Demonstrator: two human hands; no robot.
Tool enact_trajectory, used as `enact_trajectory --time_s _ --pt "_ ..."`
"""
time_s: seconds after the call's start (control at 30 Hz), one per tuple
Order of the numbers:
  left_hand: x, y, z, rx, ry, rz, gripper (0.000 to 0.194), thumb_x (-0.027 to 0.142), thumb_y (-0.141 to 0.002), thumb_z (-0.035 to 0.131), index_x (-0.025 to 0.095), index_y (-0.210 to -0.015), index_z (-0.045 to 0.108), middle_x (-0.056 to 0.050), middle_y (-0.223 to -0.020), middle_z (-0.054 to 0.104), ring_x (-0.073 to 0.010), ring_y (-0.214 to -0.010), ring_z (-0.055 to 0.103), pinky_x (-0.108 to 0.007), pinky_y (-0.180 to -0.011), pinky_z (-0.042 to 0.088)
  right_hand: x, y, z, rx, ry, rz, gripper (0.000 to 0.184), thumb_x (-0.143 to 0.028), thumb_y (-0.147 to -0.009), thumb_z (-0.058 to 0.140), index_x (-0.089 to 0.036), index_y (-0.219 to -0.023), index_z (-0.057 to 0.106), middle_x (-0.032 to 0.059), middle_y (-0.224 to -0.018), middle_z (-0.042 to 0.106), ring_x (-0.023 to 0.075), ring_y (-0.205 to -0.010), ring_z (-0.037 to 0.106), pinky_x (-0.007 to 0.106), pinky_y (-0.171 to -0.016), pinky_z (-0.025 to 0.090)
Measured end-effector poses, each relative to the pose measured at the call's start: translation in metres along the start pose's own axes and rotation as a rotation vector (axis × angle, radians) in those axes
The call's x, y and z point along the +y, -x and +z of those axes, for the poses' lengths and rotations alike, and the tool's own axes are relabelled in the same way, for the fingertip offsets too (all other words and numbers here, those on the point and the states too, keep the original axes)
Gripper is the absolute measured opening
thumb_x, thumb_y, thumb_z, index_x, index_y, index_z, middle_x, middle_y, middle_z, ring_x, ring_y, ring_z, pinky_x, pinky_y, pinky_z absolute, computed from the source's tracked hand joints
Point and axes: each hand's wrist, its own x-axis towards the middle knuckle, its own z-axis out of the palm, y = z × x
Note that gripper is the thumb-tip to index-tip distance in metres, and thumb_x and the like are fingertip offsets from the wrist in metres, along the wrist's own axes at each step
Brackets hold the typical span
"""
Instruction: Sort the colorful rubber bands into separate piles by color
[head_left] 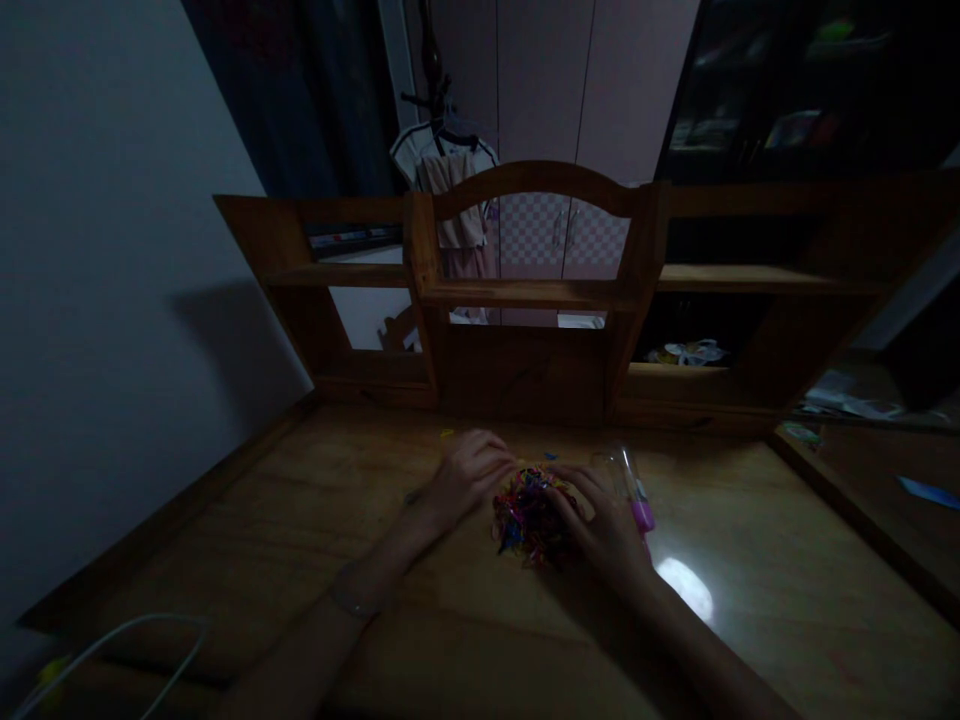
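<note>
A loose heap of small multicoloured bands, seemingly rubber bands (529,525), lies on the wooden desktop (337,600) in front of me. My left hand (469,470) is at the heap's upper left edge, its fingers bent and drawn together; the dimness hides what is between the fingertips. Over the heap's right side reaches my right hand (607,525), thumb and fingers apart, the tips touching the bands. Right beside that hand is a clear plastic tube (628,470) with a pink-purple end (643,516), partly hidden by the hand.
Behind the desktop stands a wooden shelf unit (525,293). A small yellow piece (447,433) and a blue piece (551,456) lie near its base. A white cable (142,618) curves at the lower left. The white wall (112,300) borders the left side.
</note>
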Motion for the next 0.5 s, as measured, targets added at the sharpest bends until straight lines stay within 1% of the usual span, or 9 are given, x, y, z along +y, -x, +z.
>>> enact_trajectory --time_s 0.03,0.07,0.1,0.13,0.17,0.23,0.3,0.37,0.5 --pt "-0.013 -0.002 -0.009 0.086 -0.034 -0.063 0.016 0.032 -0.091 0.059 0.022 -0.094 0.071 -0.005 -0.098 0.066 -0.0201 -0.099 0.059 -0.034 -0.093 0.045 0.0 0.0 -0.001 -0.004 0.01 0.008 0.025 -0.029 -0.095 0.051 -0.026 -0.117 0.063 0.0069 -0.115 0.064 0.0238 -0.109 0.058 0.04 -0.095 0.048" --pt "-0.029 -0.004 -0.019 0.172 -0.078 -0.161 0.016 0.034 -0.09 0.061 0.022 -0.092 0.071 -0.005 -0.097 0.066 -0.0197 -0.098 0.059 -0.033 -0.092 0.046 0.001 0.0 -0.002 -0.011 0.02 0.011 0.024 -0.028 -0.096 0.05 -0.026 -0.116 0.064 0.0072 -0.114 0.064 0.0241 -0.109 0.059 0.04 -0.094 0.048" --pt "-0.044 -0.004 -0.028 0.257 -0.142 -0.294 0.017 0.036 -0.089 0.062 0.022 -0.091 0.071 -0.004 -0.097 0.067 -0.0193 -0.098 0.06 -0.031 -0.092 0.046 0.002 0.0 -0.002 -0.022 0.029 0.01 0.024 -0.028 -0.096 0.049 -0.026 -0.114 0.065 0.0076 -0.113 0.064 0.0245 -0.108 0.059 0.041 -0.094 0.048" --pt "-0.06 -0.002 -0.036 0.32 -0.208 -0.426 0.018 0.038 -0.087 0.063 0.023 -0.09 0.072 -0.003 -0.097 0.068 -0.0186 -0.097 0.061 -0.029 -0.091 0.046 0.004 0.0 -0.003 -0.034 0.036 0.009 0.023 -0.028 -0.096 0.049 -0.025 -0.112 0.065 0.008 -0.112 0.064 0.0248 -0.107 0.059 0.041 -0.093 0.048" --pt "-0.074 0.0 -0.041 0.333 -0.235 -0.485 0.018 0.037 -0.087 0.063 0.021 -0.09 0.072 -0.004 -0.097 0.068 -0.0191 -0.096 0.062 -0.029 -0.089 0.047 0.006 0.0 -0.002 -0.048 0.042 0.006 0.023 -0.027 -0.096 0.049 -0.025 -0.111 0.065 0.0083 -0.112 0.064 0.0249 -0.106 0.059 0.041 -0.093 0.049" --pt "-0.096 0.008 -0.046 0.32 -0.261 -0.554 0.016 0.034 -0.085 0.065 0.02 -0.087 0.072 -0.004 -0.092 0.07 -0.0193 -0.089 0.064 -0.029 -0.084 0.048 0.01 0.001 -0.002 -0.075 0.049 0.003 0.022 -0.027 -0.095 0.05 -0.024 -0.111 0.065 0.0087 -0.112 0.063 0.0246 -0.105 0.059 0.04 -0.092 0.049" --pt "-0.11 0.017 -0.043 0.276 -0.27 -0.588 0.013 0.031 -0.083 0.067 0.02 -0.085 0.073 -0.004 -0.088 0.071 -0.0188 -0.082 0.065 -0.028 -0.079 0.048 0.013 0.002 -0.001 -0.113 0.05 -0.003 0.022 -0.027 -0.094 0.053 -0.023 -0.111 0.065 0.0087 -0.112 0.062 0.0241 -0.105 0.059 0.039 -0.091 0.049" --pt "-0.116 0.023 -0.038 0.232 -0.277 -0.601 0.012 0.029 -0.081 0.068 0.02 -0.086 0.074 -0.004 -0.088 0.072 -0.0182 -0.08 0.065 -0.027 -0.076 0.048 0.014 0.002 -0.002 -0.149 0.053 -0.007 0.023 -0.029 -0.091 0.057 -0.023 -0.112 0.065 0.0087 -0.112 0.062 0.0244 -0.105 0.059 0.039 -0.091 0.049" --pt "-0.119 0.027 -0.032 0.156 -0.291 -0.596 0.011 0.026 -0.08 0.068 0.021 -0.087 0.075 -0.005 -0.091 0.073 -0.0187 -0.082 0.066 -0.027 -0.078 0.048 0.014 0.003 -0.007 -0.192 0.056 -0.01 0.029 -0.033 -0.088 0.063 -0.024 -0.115 0.064 0.0089 -0.114 0.063 0.0255 -0.107 0.059 0.04 -0.092 0.049"
